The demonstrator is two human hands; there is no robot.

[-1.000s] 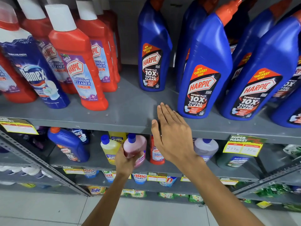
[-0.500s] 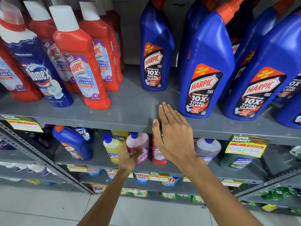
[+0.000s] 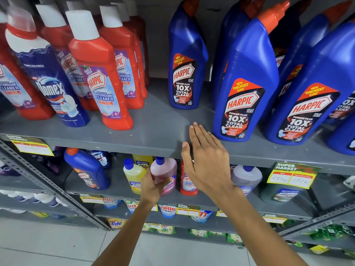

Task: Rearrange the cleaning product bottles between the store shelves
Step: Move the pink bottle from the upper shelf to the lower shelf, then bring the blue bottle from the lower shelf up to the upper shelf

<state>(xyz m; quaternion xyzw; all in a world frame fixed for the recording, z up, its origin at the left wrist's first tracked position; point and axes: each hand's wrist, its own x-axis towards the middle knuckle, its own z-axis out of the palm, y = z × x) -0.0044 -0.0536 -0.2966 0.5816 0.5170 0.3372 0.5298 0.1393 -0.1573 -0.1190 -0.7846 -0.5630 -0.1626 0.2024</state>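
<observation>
My left hand (image 3: 153,186) grips a pink bottle with a blue cap (image 3: 164,170) on the lower shelf, between a yellow bottle (image 3: 133,174) and a small red Harpic bottle (image 3: 187,184). My right hand (image 3: 206,160) is flat and open, fingers resting on the front edge of the upper grey shelf (image 3: 153,135), just left of a large blue Harpic bottle (image 3: 244,83). On that shelf a smaller blue Harpic bottle (image 3: 185,60) stands behind, with red Harpic bathroom cleaner bottles (image 3: 99,73) and a Domex bottle (image 3: 46,73) to the left.
More big blue Harpic bottles (image 3: 311,89) crowd the upper shelf's right side. The lower shelf also holds a blue bottle (image 3: 86,169), a lilac bottle (image 3: 247,175) and a green one (image 3: 282,194). Price tags (image 3: 292,175) hang on the edges. Detergent packs sit lower down, above the tiled floor (image 3: 48,246).
The view has shifted slightly; my left hand has risen a little with the pink bottle in its grip. My right hand stays on the upper shelf edge.
</observation>
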